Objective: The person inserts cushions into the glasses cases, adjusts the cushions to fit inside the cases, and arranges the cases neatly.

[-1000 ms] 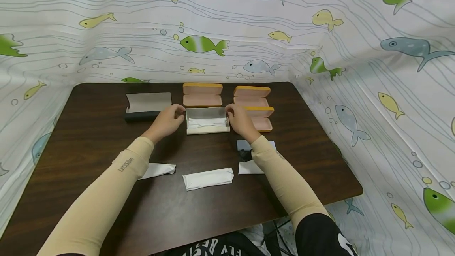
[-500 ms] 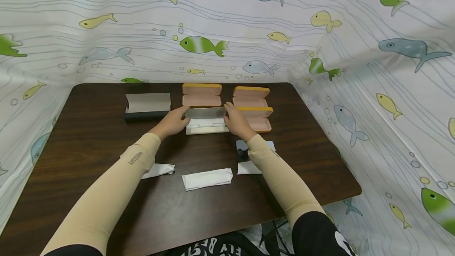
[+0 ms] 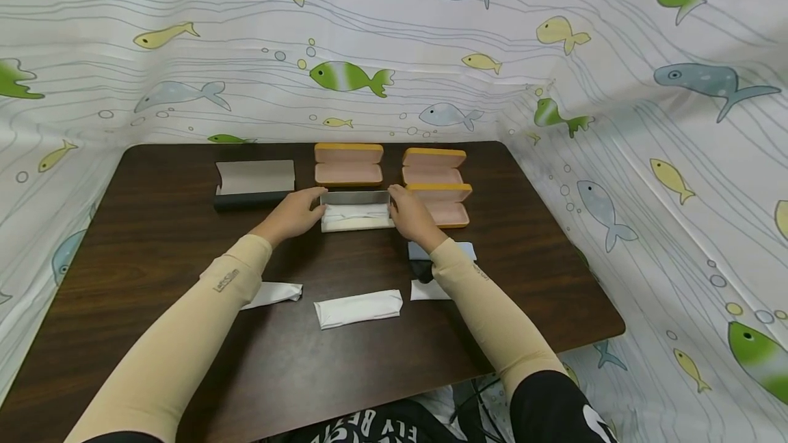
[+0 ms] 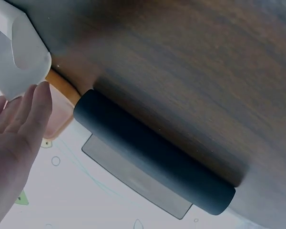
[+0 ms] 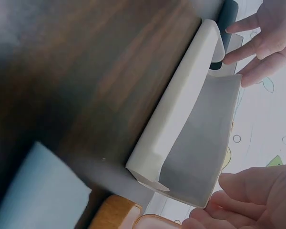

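A white glasses case (image 3: 357, 226) stands open at mid-table, its grey-lined lid (image 5: 200, 143) raised. Inside lies a white wrapped bundle (image 3: 356, 211), which the wrist views do not show. My left hand (image 3: 292, 213) is at the left end of the lid, fingers extended against its edge in the left wrist view. At the lid's right corner, my right hand (image 3: 414, 214) rests its fingers behind the edge, the thumb (image 5: 238, 183) close beside it. Neither hand is wrapped round the case.
A dark case (image 4: 157, 152) lies open on the left. Yellow cases with pink lining (image 3: 348, 173) stand open behind and to the right. White wrapped packets (image 3: 358, 310) lie nearer me, with a light blue cloth (image 3: 463, 250) by my right wrist.
My left hand has moved right, onto the end of the white case's lid. The lid has tipped forward a little, showing less lining. My right hand stays at its corner.
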A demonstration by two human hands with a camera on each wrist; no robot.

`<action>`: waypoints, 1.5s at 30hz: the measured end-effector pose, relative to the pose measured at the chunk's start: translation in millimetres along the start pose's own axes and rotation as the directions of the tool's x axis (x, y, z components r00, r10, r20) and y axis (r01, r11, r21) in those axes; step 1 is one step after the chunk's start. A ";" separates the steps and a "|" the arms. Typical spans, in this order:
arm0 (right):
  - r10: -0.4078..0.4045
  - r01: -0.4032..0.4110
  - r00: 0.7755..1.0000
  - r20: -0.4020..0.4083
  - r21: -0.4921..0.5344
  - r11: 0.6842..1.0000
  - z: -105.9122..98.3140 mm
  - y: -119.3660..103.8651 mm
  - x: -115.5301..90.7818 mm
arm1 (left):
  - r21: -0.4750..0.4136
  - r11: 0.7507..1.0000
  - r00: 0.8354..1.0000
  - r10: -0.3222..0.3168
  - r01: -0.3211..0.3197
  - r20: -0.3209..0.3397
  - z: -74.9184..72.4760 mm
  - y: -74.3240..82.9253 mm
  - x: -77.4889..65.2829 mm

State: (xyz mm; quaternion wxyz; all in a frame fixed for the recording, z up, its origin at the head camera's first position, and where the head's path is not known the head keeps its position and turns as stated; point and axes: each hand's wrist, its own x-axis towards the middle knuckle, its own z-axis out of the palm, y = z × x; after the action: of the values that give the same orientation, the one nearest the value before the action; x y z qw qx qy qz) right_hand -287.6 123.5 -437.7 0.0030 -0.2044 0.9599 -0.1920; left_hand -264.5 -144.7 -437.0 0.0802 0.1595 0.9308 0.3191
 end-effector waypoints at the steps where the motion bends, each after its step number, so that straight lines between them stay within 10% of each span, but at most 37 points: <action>1: -0.003 0.003 1.000 -0.002 -0.003 1.000 0.4 -0.7 -1.3 | 0.005 1.000 1.000 0.005 -0.005 -0.005 0.0 0.3 -1.4; 15: -0.013 0.014 1.000 0.014 -0.060 0.998 14.4 -4.6 -32.9 | 0.044 0.998 0.999 0.048 -0.047 -0.013 16.6 4.7 -21.3; 27: 0.031 -0.009 0.986 0.162 -0.135 0.991 24.1 -6.2 -48.7 | 0.204 0.978 0.994 0.020 -0.042 0.110 33.2 9.0 -42.1; 45: 0.004 0.014 0.985 0.174 -0.104 0.994 4.9 -10.0 -54.7 | 0.189 0.979 0.995 0.064 -0.078 0.079 22.4 18.3 -53.5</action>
State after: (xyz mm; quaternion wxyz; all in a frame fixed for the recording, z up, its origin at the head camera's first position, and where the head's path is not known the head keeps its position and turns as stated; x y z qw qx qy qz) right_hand -233.2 134.8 -442.6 0.0757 -0.2228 0.9641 -0.1227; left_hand -204.3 -136.9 -440.6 0.0866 0.2112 0.9474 0.2245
